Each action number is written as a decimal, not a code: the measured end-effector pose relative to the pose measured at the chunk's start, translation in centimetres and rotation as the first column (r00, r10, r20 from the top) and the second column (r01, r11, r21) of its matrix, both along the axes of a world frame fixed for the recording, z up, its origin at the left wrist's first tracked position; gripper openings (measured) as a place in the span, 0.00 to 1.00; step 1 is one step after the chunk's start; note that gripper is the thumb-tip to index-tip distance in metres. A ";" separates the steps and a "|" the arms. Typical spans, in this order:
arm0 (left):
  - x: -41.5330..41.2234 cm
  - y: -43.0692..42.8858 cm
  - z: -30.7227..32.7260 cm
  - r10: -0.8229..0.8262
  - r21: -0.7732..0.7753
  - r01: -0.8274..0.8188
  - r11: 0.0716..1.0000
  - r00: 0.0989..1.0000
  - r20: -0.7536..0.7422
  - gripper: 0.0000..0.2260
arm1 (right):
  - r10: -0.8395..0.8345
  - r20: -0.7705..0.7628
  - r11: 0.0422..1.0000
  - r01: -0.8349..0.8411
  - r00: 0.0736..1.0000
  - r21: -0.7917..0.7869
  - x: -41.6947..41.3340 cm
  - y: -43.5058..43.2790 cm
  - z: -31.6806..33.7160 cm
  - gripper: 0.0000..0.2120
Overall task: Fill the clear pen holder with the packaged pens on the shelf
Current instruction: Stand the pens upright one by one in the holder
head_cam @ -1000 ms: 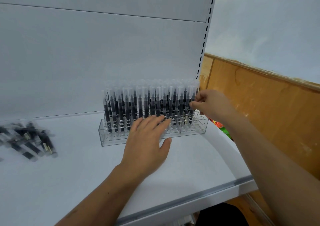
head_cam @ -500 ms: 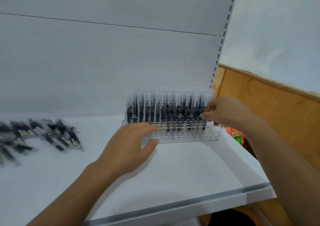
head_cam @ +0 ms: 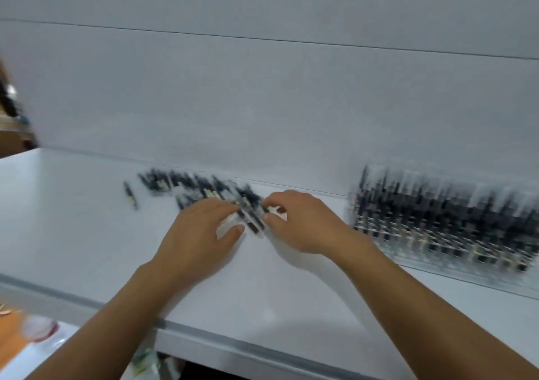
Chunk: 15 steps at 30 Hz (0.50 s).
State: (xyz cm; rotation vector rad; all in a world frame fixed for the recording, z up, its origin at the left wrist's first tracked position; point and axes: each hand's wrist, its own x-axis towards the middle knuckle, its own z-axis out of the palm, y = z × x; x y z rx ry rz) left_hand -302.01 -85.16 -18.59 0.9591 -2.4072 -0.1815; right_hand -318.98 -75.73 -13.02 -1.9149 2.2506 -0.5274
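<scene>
Left fingers (head_cam: 217, 209) curl over, thumb under, a few packaged pens (head_cam: 253, 222). Right thumb and forefinger (head_cam: 272, 218) close on the same packets from the other side. Motion blur is heavy, so we cannot judge how firm either grip is.

The packets' long axis runs diagonally, far end up-left and near end down-right. We cannot tell which end is the tip.

Left hand (head_cam: 201, 228) and right hand (head_cam: 303, 225) sit close together, low over the white shelf (head_cam: 87, 233), at the near-right edge of the loose pile (head_cam: 198, 187). One stray pen (head_cam: 130, 195) lies left of it.

The clear pen holder (head_cam: 437, 233) stands well to the right against the back panel (head_cam: 262, 102), packed with upright pens.

Half a second ago the right hand was at the holder's right end and the left lay before it. Both have since crossed to the pile, and our view has swung left.
</scene>
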 end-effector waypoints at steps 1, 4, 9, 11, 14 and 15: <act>0.4 -0.7 -0.4 0.047 0.008 -0.048 0.999 0.998 0.042 0.30 | 0.011 -0.004 1.000 -0.011 1.000 0.001 0.3 -1.1 -0.6 0.16; 1.0 -1.8 -1.5 0.137 0.091 -0.150 0.985 0.982 0.131 0.37 | 0.040 -0.005 0.998 -0.040 0.999 0.053 0.6 -3.5 -2.9 0.28; 0.6 -1.4 -1.2 0.024 0.176 -0.058 0.983 0.982 0.190 0.31 | 0.091 0.022 0.992 -0.093 0.996 0.088 0.3 -4.6 -5.5 0.30; 0.7 -1.1 -1.1 -0.030 0.149 0.008 0.989 0.989 0.147 0.26 | 0.075 0.052 0.997 -0.075 0.996 -0.010 0.0 -4.4 -5.7 0.23; 0.9 -0.8 -1.0 -0.076 0.093 0.071 0.993 0.996 0.050 0.18 | 0.029 0.037 0.988 -0.023 0.999 -0.154 -0.1 -4.2 -5.6 0.13; 1.0 -0.8 -1.0 -0.087 0.103 0.084 0.991 0.996 0.027 0.16 | -0.002 0.035 0.984 0.009 0.999 -0.179 -0.2 -4.1 -5.5 0.12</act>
